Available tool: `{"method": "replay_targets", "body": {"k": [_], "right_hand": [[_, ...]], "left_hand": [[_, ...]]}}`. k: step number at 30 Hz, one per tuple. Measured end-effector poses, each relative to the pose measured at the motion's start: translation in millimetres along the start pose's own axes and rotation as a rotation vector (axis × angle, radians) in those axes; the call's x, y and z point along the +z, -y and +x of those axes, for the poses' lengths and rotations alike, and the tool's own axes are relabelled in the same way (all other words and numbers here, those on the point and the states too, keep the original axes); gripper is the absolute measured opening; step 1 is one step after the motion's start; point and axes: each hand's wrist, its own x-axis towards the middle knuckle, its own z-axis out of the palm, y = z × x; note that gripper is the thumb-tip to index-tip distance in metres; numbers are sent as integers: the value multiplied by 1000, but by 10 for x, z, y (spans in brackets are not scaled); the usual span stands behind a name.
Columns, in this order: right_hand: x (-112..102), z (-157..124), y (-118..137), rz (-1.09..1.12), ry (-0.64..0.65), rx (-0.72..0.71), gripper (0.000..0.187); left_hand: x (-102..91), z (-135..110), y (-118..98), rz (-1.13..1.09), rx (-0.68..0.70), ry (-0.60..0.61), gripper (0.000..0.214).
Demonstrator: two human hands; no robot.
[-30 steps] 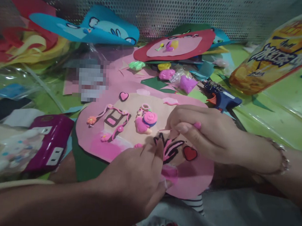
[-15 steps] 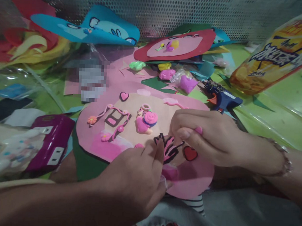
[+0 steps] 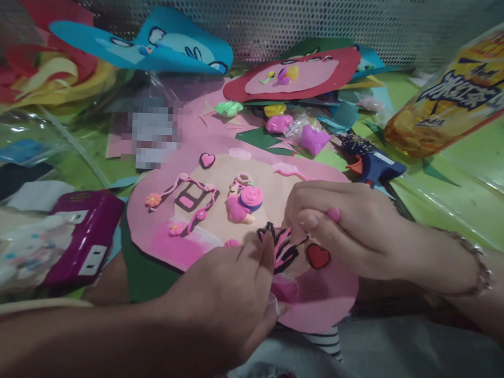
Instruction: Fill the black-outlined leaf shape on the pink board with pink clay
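A pink paper board (image 3: 321, 314) with a cream centre carries clay pieces. My left hand (image 3: 226, 299) leans on its lower part, fingers drawn together at the pink and black striped clay shape (image 3: 288, 257). What its fingertips pinch, if anything, is hidden. Over the right side of that shape is my right hand (image 3: 350, 227), closed, with a bit of pink clay (image 3: 333, 214) showing between thumb and fingers. Close below it lies a red clay heart (image 3: 318, 256) edged in black. Above my left hand sit a clay figure with a pink swirl (image 3: 250, 198) and a flowered pink clay strand (image 3: 197, 182).
A drink bottle (image 3: 456, 92) stands tilted at the right, near a dark blue glue gun (image 3: 376, 166). Wrapped clay lumps (image 3: 315, 139) lie behind the board. Blue (image 3: 158, 51) and red (image 3: 243, 88) paper pieces lean at the back. A purple case (image 3: 85, 226) is at the left.
My right hand has shifted very slightly. My left hand keeps its place, and the clay pieces look the same.
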Motion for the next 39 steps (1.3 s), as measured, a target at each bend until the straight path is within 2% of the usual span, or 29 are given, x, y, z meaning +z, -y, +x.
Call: {"method": "replay_targets", "body": {"k": [4, 10, 16, 20, 24, 27, 31, 36, 39], "right_hand": [[10, -8, -23, -32, -47, 7, 29], [6, 14, -13, -29, 30, -2, 29], [-8, 5, 12, 10, 63, -24, 31], [-6, 1, 11, 21, 64, -32, 32], [-5, 7, 11, 35, 52, -42, 31], [-7, 7, 24, 60, 81, -30, 30], [-8, 1, 33, 94, 87, -40, 31], [-8, 3, 34, 107, 112, -37, 31], [-10, 1, 41, 91, 114, -45, 31]], "left_hand": [[-10, 0, 5, -19, -26, -8, 54], [-9, 5, -7, -16, -35, -25, 53], [9, -6, -16, -8, -22, 70, 52], [7, 2, -6, -23, -42, 40, 51], [-22, 27, 6, -27, -6, 72, 47], [-63, 44, 18, -67, -34, 83, 47], [-99, 56, 35, -113, 19, 127, 32], [-68, 56, 35, -110, -51, 99, 48], [-48, 44, 27, -104, -44, 49, 49]]}}
